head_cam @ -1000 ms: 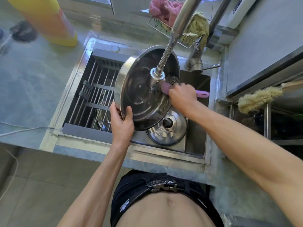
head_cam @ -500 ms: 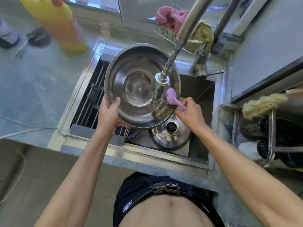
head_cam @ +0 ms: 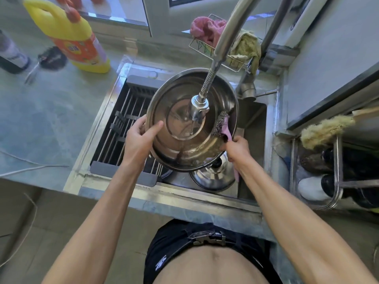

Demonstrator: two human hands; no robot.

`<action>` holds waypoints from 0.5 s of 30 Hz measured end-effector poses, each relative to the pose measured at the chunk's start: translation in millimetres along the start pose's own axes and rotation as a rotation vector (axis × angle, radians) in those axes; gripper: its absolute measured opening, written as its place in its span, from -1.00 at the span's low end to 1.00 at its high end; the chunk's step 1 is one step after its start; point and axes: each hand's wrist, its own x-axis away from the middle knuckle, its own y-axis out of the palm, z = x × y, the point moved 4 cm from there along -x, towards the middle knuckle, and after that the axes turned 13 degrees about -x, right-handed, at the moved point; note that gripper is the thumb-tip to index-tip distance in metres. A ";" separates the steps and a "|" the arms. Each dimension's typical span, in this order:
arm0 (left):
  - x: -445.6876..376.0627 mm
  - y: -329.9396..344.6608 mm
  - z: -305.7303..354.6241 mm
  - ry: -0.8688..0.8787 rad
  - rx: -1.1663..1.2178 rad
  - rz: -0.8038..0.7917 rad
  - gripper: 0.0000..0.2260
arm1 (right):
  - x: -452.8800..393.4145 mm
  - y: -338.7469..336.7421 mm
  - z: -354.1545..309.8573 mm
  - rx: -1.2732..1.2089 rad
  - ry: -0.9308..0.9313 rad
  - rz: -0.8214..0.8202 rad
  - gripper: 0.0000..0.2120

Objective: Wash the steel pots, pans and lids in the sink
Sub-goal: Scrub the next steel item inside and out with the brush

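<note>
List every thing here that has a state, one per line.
Pan: tilted over the sink, dirty water pooled at its low edge.
Tap: running into the pan.
Scrubber: against the pan's inner wall.
Left hand: grips the pan's rim.
Right hand: grips the scrubber's handle.
Lid: lying in the sink, knob up.

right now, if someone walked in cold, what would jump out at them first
The big steel pan tilted over the sink draws the eye first: the left hand grips its rim while the tap head runs water into it. At the pan's right edge the right hand holds a pink-handled wire scrubber against the inside. Next comes the yellow detergent jug on the counter at back left.
</note>
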 end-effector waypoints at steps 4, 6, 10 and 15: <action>19.3 6.7 -7.9 0.103 -0.043 0.152 -0.69 | 10.2 16.8 12.3 -0.153 0.125 -0.036 -0.79; 31.2 18.0 -24.2 0.056 -0.038 0.210 -0.70 | 15.9 26.1 14.2 -0.232 0.160 -0.069 -0.80; 45.3 63.8 -62.8 -0.221 0.204 0.204 -0.62 | 31.1 44.7 13.4 -0.266 0.201 -0.124 -0.72; 41.2 109.4 -77.8 -0.475 0.544 0.169 -0.67 | 58.4 61.5 3.0 -0.281 0.172 -0.221 -0.81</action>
